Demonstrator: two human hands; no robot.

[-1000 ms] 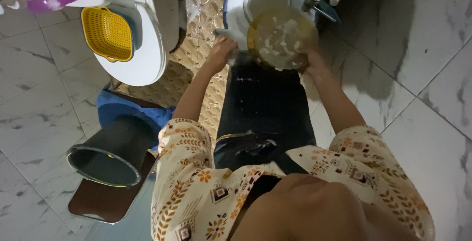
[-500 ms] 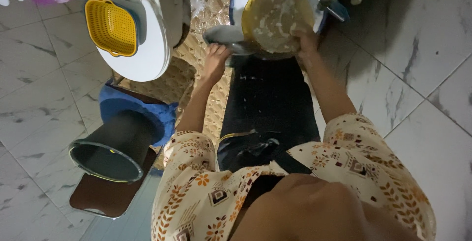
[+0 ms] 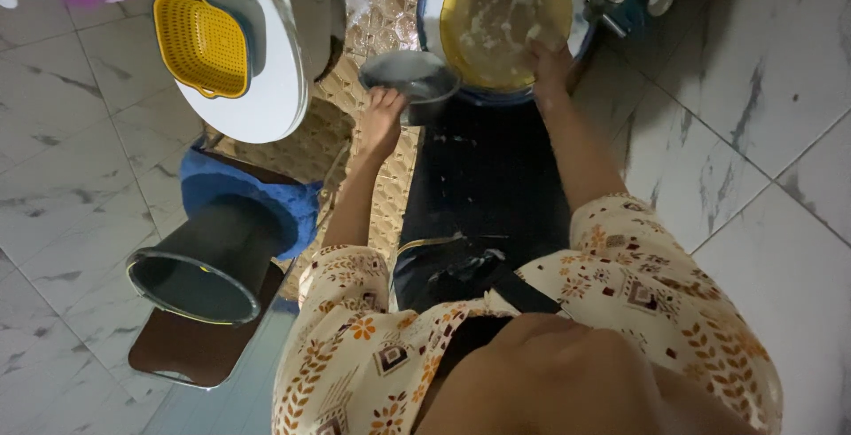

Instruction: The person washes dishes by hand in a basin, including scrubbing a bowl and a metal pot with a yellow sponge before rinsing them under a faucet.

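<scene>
Left hand (image 3: 383,120) grips small metal pot (image 3: 409,80); right hand (image 3: 550,62) holds soapy yellow plate (image 3: 501,14) by its edge.

Both hands closed around their items, fingers curled; plate sits tilted over the blue-rimmed basin (image 3: 434,9), pot just left of it, touching the rim. Person crouches on white marble-tile floor (image 3: 753,178). Left side: yellow colander (image 3: 202,45) on white lid (image 3: 275,89), dark bucket (image 3: 208,262) on its side, patterned mat (image 3: 355,36) under basin.

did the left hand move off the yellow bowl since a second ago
Yes. The left hand has left the yellow bowl in the blue basin and now holds a dark cup beside it.
</scene>
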